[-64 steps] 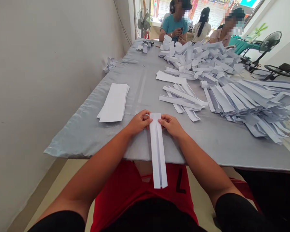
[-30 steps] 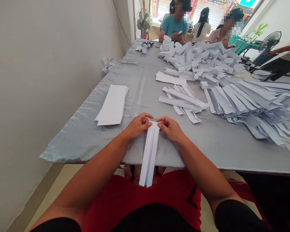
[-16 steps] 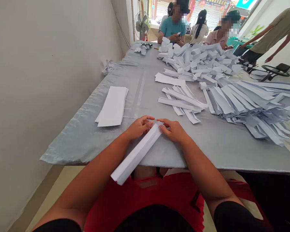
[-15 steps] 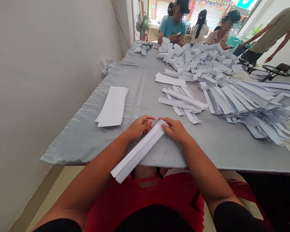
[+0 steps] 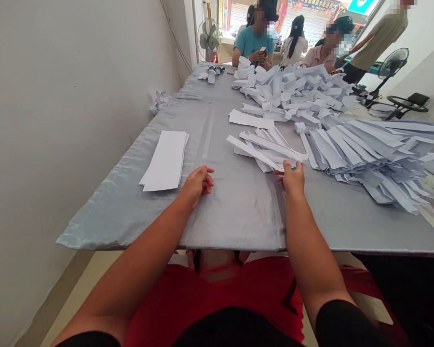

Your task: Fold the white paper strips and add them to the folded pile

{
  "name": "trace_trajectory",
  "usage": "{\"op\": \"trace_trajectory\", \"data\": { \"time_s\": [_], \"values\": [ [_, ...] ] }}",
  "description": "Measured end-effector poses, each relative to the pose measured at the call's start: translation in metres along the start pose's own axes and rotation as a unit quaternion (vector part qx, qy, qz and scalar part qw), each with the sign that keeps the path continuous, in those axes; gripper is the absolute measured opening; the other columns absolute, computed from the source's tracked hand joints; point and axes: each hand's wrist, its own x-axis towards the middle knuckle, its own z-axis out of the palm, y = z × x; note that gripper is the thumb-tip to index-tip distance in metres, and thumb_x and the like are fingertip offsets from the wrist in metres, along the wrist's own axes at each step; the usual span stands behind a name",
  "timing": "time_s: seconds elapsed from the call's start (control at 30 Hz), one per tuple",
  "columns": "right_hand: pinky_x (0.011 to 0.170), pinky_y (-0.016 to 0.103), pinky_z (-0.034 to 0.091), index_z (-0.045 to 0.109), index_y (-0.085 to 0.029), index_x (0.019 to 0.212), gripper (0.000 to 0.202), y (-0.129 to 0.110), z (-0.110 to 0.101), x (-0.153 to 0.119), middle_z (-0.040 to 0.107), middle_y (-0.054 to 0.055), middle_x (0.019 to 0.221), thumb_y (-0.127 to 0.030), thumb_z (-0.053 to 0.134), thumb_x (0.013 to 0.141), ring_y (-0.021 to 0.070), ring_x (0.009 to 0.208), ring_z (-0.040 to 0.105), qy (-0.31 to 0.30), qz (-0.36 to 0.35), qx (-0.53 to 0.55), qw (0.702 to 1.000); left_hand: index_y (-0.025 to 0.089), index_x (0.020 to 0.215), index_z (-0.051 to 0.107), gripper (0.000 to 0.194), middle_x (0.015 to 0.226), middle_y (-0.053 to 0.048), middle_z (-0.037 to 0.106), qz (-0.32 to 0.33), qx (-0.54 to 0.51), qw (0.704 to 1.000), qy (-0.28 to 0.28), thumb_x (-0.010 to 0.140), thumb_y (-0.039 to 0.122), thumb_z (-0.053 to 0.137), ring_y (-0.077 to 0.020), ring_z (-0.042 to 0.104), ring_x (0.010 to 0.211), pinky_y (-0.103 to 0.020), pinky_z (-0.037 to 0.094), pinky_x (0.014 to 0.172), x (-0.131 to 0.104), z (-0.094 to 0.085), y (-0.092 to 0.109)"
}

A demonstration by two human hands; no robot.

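"From your distance, what do you see of the hands?"

"My left hand (image 5: pixel 199 183) is empty, its fingers loosely curled, near the stack of flat sheets (image 5: pixel 164 161). My right hand (image 5: pixel 292 178) is at the near end of one folded strip (image 5: pixel 251 150)."

"Does it grip?"

"This I cannot tell. The strip lies over other folded strips (image 5: pixel 275 140) on the table (image 5: pixel 235 212)."

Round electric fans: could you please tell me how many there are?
2: a grey caged fan at the top, just left of centre, and a black caged fan at the upper right. Others may be hidden.
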Motion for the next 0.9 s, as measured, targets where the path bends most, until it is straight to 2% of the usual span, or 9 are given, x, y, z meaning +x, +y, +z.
{"op": "trace_trajectory", "data": {
  "time_s": [0.13, 0.23, 0.33, 0.43, 0.53, 0.63, 0.67, 0.77, 0.9],
  "values": [
    [0.076, 0.036, 0.047, 0.046, -0.012, 0.140, 0.072, -0.004, -0.003, -0.008, 0.069, 0.010, 0.095, -0.045, 0.064, 0.079, 0.0255, 0.083, 0.064, 0.054, -0.064, -0.143, 0.986, 0.020, 0.092, 0.058, 0.046, 0.062, 0.004, 0.058, 0.009, 0.034, 0.999, -0.015, 0.088, 0.065, 0.052, -0.0089, 0.048, 0.043, -0.023, 0.036, 0.045, -0.001, 0.001, -0.002],
    [0.076, 0.035, 0.043, 0.058, -0.017, 0.125, 0.054, -0.014, -0.003, -0.019, 0.064, 0.002, 0.077, -0.039, 0.065, 0.077, 0.0244, 0.077, 0.059, 0.044, -0.081, -0.186, 0.978, 0.020, 0.091, 0.059, 0.046, 0.064, 0.003, 0.059, 0.041, 0.108, 0.993, -0.027, 0.090, 0.065, 0.047, -0.0101, 0.050, 0.046, -0.024, 0.038, 0.047, -0.003, 0.005, -0.004],
    [0.069, 0.032, 0.039, 0.064, -0.021, 0.098, 0.026, -0.020, 0.001, -0.029, 0.054, -0.004, 0.062, -0.037, 0.062, 0.078, 0.0203, 0.065, 0.052, 0.019, -0.099, -0.187, 0.977, 0.021, 0.085, 0.060, 0.044, 0.065, 0.002, 0.060, 0.090, 0.213, 0.972, -0.039, 0.088, 0.064, 0.051, -0.0124, 0.052, 0.052, -0.026, 0.042, 0.054, -0.007, 0.007, 0.000],
    [0.061, 0.029, 0.035, 0.061, -0.022, 0.077, 0.015, -0.019, 0.007, -0.035, 0.046, -0.006, 0.055, -0.037, 0.059, 0.078, 0.0162, 0.056, 0.044, -0.020, -0.105, -0.133, 0.985, 0.022, 0.084, 0.065, 0.032, 0.078, -0.002, 0.069, 0.149, 0.388, 0.908, -0.049, 0.085, 0.053, 0.061, -0.0180, 0.062, 0.070, -0.031, 0.049, 0.070, -0.015, -0.006, 0.012],
    [0.053, 0.028, 0.029, 0.059, -0.023, 0.073, 0.018, -0.017, 0.013, -0.039, 0.040, -0.008, 0.050, -0.040, 0.058, 0.077, 0.0135, 0.050, 0.035, -0.074, -0.119, -0.050, 0.989, 0.023, 0.099, 0.071, 0.019, 0.113, -0.009, 0.072, 0.192, 0.576, 0.794, -0.019, 0.086, 0.032, 0.061, -0.0278, 0.066, 0.104, -0.041, 0.049, 0.093, -0.026, -0.038, 0.029],
    [0.050, 0.028, 0.025, 0.060, -0.023, 0.073, 0.022, -0.016, 0.016, -0.045, 0.039, -0.008, 0.050, -0.044, 0.058, 0.076, 0.0125, 0.048, 0.032, -0.124, -0.133, -0.014, 0.983, 0.023, 0.112, 0.071, 0.029, 0.136, -0.012, 0.064, 0.163, 0.701, 0.691, 0.066, 0.085, 0.027, 0.060, -0.0373, 0.056, 0.127, -0.052, 0.045, 0.100, -0.038, -0.077, 0.042],
    [0.050, 0.028, 0.025, 0.060, -0.023, 0.073, 0.023, -0.016, 0.017, -0.047, 0.039, -0.007, 0.050, -0.045, 0.059, 0.076, 0.0124, 0.048, 0.033, -0.136, -0.138, -0.010, 0.981, 0.023, 0.116, 0.070, 0.033, 0.139, -0.013, 0.062, 0.142, 0.727, 0.668, 0.069, 0.085, 0.029, 0.062, -0.0387, 0.054, 0.130, -0.054, 0.044, 0.102, -0.041, -0.088, 0.045],
    [0.050, 0.028, 0.026, 0.060, -0.023, 0.073, 0.025, -0.017, 0.018, -0.051, 0.040, -0.007, 0.051, -0.048, 0.059, 0.075, 0.0124, 0.049, 0.034, -0.158, -0.150, -0.006, 0.976, 0.023, 0.115, 0.072, 0.031, 0.136, -0.013, 0.065, 0.080, 0.763, 0.641, 0.035, 0.087, 0.026, 0.059, -0.0365, 0.059, 0.124, -0.051, 0.044, 0.100, -0.046, -0.107, 0.046],
    [0.052, 0.029, 0.027, 0.059, -0.023, 0.073, 0.028, -0.016, 0.018, -0.049, 0.040, -0.006, 0.053, -0.052, 0.057, 0.074, 0.0129, 0.051, 0.035, -0.165, -0.153, -0.009, 0.974, 0.025, 0.107, 0.074, 0.035, 0.127, -0.009, 0.071, 0.128, 0.748, 0.649, 0.051, 0.093, 0.019, 0.043, -0.0325, 0.065, 0.114, -0.047, 0.045, 0.094, -0.048, -0.111, 0.042]
  ]
}}
